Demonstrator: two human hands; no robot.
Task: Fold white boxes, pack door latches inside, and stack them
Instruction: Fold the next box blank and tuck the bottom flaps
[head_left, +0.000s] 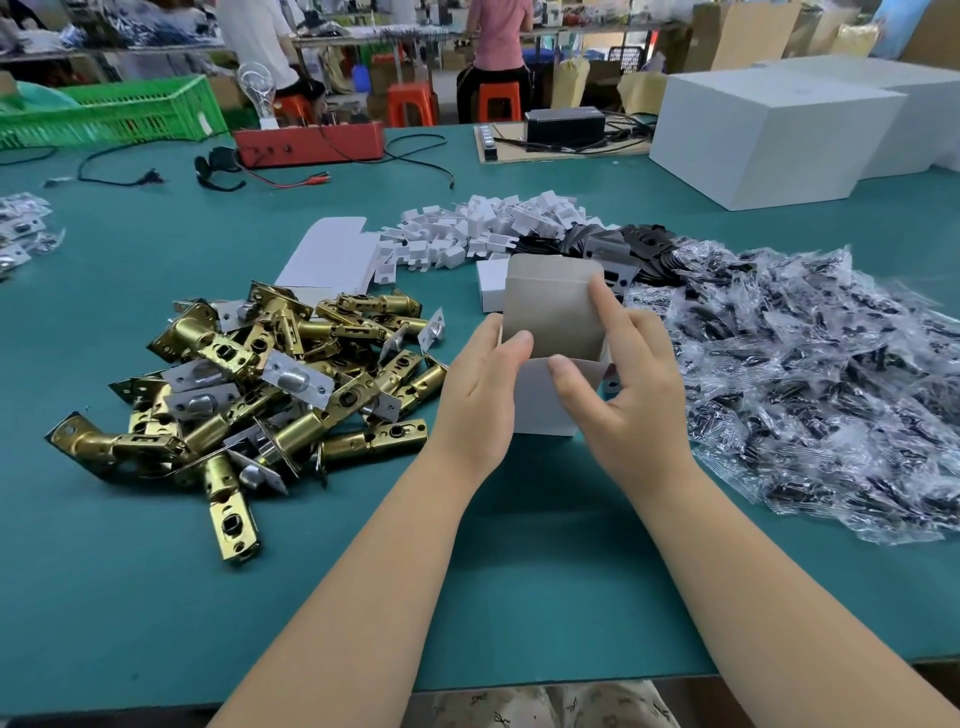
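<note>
A small white box (543, 402) stands upright on the green table, its grey-lined lid flap (550, 306) raised. My left hand (483, 384) grips the box's left side, thumb on its front rim. My right hand (631, 384) holds the right side, with the thumb on the front wall and the index finger pressing the flap. A pile of brass door latches (270, 374) lies to the left. Flat white box blanks (332, 257) lie behind that pile. What is inside the box is hidden.
Clear bags of black parts (810, 389) spread over the table's right side. White plastic pieces (483, 228) and black plates (623, 247) lie behind the box. Large white cartons (774, 135) stand at the back right, a red device (311, 143) and green crate (109, 111) at the back left.
</note>
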